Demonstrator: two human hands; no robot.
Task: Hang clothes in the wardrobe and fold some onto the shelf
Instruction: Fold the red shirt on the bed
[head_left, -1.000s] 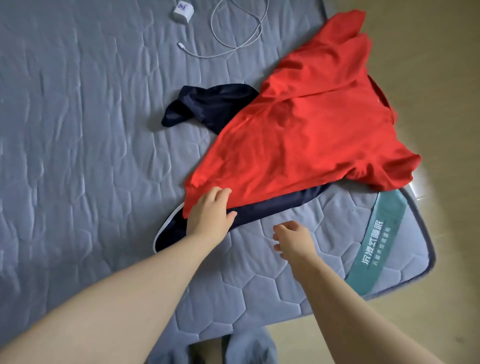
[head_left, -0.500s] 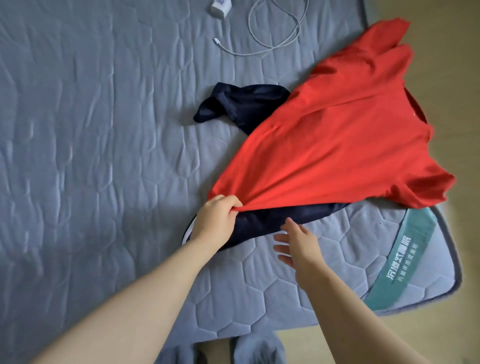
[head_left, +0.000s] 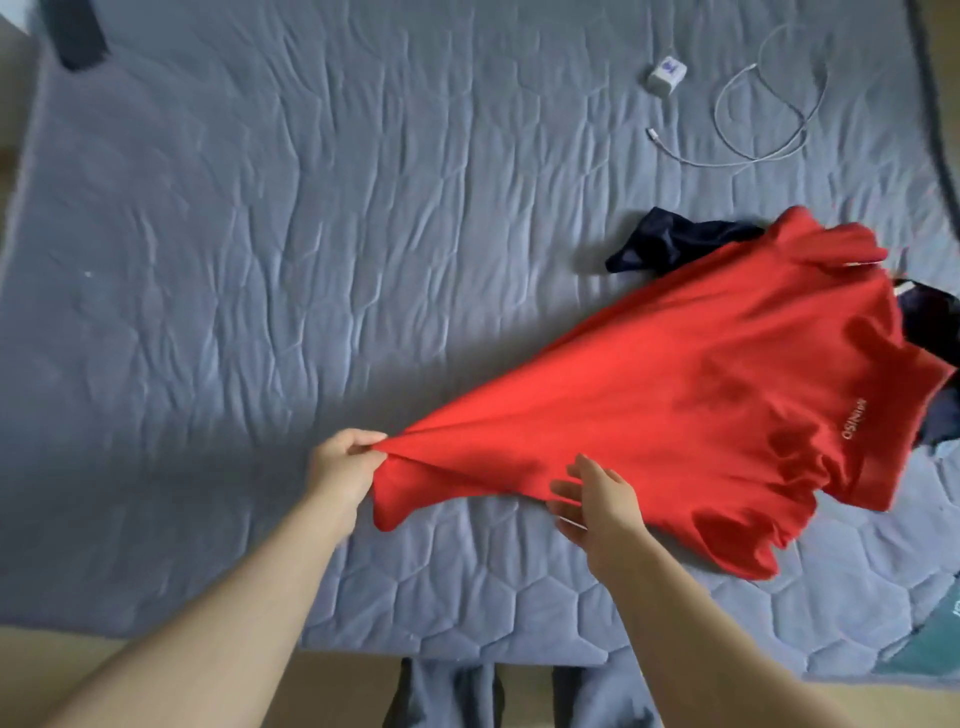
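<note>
A red T-shirt (head_left: 675, 395) with small white lettering lies stretched across the right half of the grey quilted mattress (head_left: 311, 234). My left hand (head_left: 343, 462) pinches its hem corner, and the cloth is pulled taut toward the left. My right hand (head_left: 597, 499) hovers with straight, spread fingers at the shirt's near edge, its fingertips over the red cloth. A dark navy garment (head_left: 670, 247) lies under the shirt, showing at its far side and to its right.
A white charger plug (head_left: 666, 75) and its coiled white cable (head_left: 763, 114) lie at the far right of the mattress. A dark object (head_left: 78, 36) sits at the far left corner. The mattress front edge runs near my legs.
My left hand has dragged the red shirt's hem leftward, off the navy garment. The right hand followed to the shirt's near edge. The view swung left.
</note>
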